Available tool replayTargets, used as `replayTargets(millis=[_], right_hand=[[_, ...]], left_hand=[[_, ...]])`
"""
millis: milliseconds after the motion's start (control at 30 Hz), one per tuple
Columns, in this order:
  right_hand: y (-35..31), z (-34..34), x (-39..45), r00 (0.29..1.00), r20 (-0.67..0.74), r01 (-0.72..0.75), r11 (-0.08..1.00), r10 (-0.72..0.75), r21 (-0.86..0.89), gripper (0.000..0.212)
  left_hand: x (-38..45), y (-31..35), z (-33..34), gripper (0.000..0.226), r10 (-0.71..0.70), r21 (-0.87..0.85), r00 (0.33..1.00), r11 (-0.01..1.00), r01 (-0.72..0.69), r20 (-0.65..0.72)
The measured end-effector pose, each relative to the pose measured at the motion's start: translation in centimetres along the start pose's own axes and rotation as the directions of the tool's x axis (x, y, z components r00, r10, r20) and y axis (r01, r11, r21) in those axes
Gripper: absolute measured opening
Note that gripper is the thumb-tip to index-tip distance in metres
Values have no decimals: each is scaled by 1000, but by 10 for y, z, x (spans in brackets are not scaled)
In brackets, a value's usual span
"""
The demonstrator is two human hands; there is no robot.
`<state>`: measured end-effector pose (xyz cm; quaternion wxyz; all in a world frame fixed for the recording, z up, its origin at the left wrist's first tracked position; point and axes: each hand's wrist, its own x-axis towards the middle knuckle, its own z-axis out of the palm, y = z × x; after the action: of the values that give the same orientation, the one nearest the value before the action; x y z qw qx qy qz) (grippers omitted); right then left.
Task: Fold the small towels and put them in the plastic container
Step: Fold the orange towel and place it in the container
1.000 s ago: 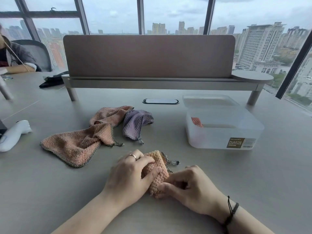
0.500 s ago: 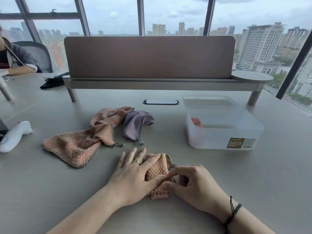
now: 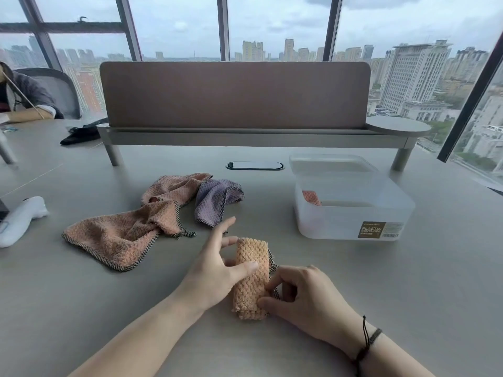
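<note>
A folded orange towel (image 3: pixel 251 278) lies as a narrow strip on the table in front of me. My left hand (image 3: pixel 215 270) is beside it with its fingers spread straight and its thumb resting on top. My right hand (image 3: pixel 302 295) pinches the towel's near right edge with curled fingers. The translucent plastic container (image 3: pixel 353 213) stands open to the right and holds one folded orange towel (image 3: pixel 311 197). Two crumpled orange towels (image 3: pixel 117 238) (image 3: pixel 174 186) and a purple towel (image 3: pixel 215 202) lie to the left.
The container's lid (image 3: pixel 332 161) lies just behind it. A desk divider on legs (image 3: pixel 234 96) crosses the back. A white object (image 3: pixel 19 219) sits at the left edge, with a black item (image 3: pixel 81 134) farther back. A person (image 3: pixel 24 102) sits at far left.
The orange towel has been folded narrower and now lies lengthwise. My left hand lifted its fingers off it and spread them, with the thumb still on it. My right hand stays at the near edge.
</note>
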<state>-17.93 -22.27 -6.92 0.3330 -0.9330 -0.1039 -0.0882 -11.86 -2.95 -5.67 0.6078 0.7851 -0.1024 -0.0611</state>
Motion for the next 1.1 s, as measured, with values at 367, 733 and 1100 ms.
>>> replayTargets(millis=[367,733,1100], right_hand=[[0,-5,-6,994,-94,-42,990,55,138,52],[-3,-36,-7,917,124,-293,430,379,854,60],[17,-131,35,898,-171,-219,747,407,628,39]], left_hand=[[-6,19,-2,21,-285,-172,917,925,340,280],[18,39,41,27,-36,-238,930,963,131,367],[67,27,75,83,62,-493,922,858,147,383]])
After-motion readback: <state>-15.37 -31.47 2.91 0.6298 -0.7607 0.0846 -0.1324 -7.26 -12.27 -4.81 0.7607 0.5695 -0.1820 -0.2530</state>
